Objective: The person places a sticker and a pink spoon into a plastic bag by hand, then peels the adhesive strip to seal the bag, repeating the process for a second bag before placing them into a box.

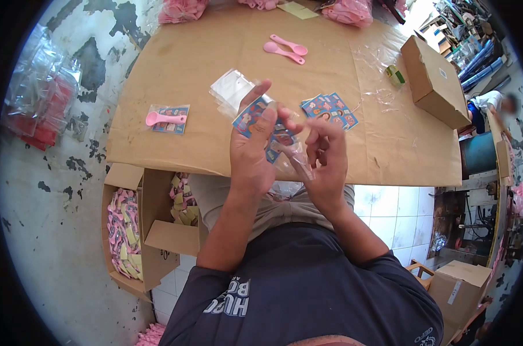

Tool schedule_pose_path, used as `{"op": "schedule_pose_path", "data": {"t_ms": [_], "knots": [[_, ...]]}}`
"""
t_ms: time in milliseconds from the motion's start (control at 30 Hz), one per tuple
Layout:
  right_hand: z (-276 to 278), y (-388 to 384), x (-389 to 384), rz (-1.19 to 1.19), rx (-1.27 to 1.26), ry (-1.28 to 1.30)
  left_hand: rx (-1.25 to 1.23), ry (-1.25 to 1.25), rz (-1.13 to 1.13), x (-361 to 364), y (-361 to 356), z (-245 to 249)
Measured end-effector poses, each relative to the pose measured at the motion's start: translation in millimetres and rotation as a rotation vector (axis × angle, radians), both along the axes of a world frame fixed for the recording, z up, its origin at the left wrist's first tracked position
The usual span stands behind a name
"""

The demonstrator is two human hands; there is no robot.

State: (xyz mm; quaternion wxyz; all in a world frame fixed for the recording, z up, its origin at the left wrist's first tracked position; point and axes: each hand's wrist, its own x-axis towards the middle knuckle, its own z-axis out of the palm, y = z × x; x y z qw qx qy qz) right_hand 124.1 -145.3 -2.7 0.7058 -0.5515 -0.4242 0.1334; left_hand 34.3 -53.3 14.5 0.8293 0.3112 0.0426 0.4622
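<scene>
My left hand (252,144) holds a blue printed card (248,117) between thumb and fingers, above the table's near edge. Close on its right, my right hand (326,155) has its fingers bent around a clear plastic bag (296,158). Part of the blue print shows by the bag; whether it lies inside is unclear. Behind my left hand is a stack of clear bags (229,87). More blue cards (333,109) lie right of my hands. To the left, a pink spoon (166,119) rests on a bagged blue card (178,128).
Two pink spoons (284,51) lie farther back on the brown table (198,57). An open cardboard box (434,81) and a green tape roll (395,75) are at right. A box of packed pieces (123,230) stands below left. A person (492,102) is at far right.
</scene>
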Motion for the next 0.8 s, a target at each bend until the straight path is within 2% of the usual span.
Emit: {"op": "schedule_pose_path", "data": {"t_ms": [33,133,233,300,433,533,600,633,700,800], "knots": [[4.5,-5.9,5.7,-0.041,-0.113,-0.294,-0.058,0.041,0.025,-1.5,6.5,-6.2],[8.8,-7.0,15.5,0.076,-0.092,-0.452,-0.158,0.059,0.021,-10.2,30.7,-20.8],[27.8,-0.2,31.4,0.134,-0.159,-0.423,-0.291,-0.004,0.065,-23.9,56.2,-21.5],[42.0,11.2,52.5,0.208,-0.289,-0.478,-0.307,0.007,0.122,-30.5,68.7,-18.3],[56.2,63.8,95.5,0.187,-0.343,-0.529,-0.318,0.039,0.2,-36.4,87.1,-16.4],[47.5,112.1,133.5,0.182,-0.393,-0.641,-0.332,0.061,0.222,-36.6,91.2,-22.4],[36.9,139.3,151.0,0.126,-0.411,-0.888,-0.349,0.131,0.169,-36.1,89.8,-30.3],[31.5,148.9,154.3,0.132,-0.41,-0.891,-0.38,0.127,0.131,-35.1,89.9,-39.4],[22.9,163.8,158.4,-0.053,-0.485,-1.125,-0.341,0.144,0.138,-38.0,85.6,-42.1],[16.9,172.4,159.9,-0.05,-0.564,-1.139,-0.31,0.159,0.135,-41.0,84.9,-41.4]]}}
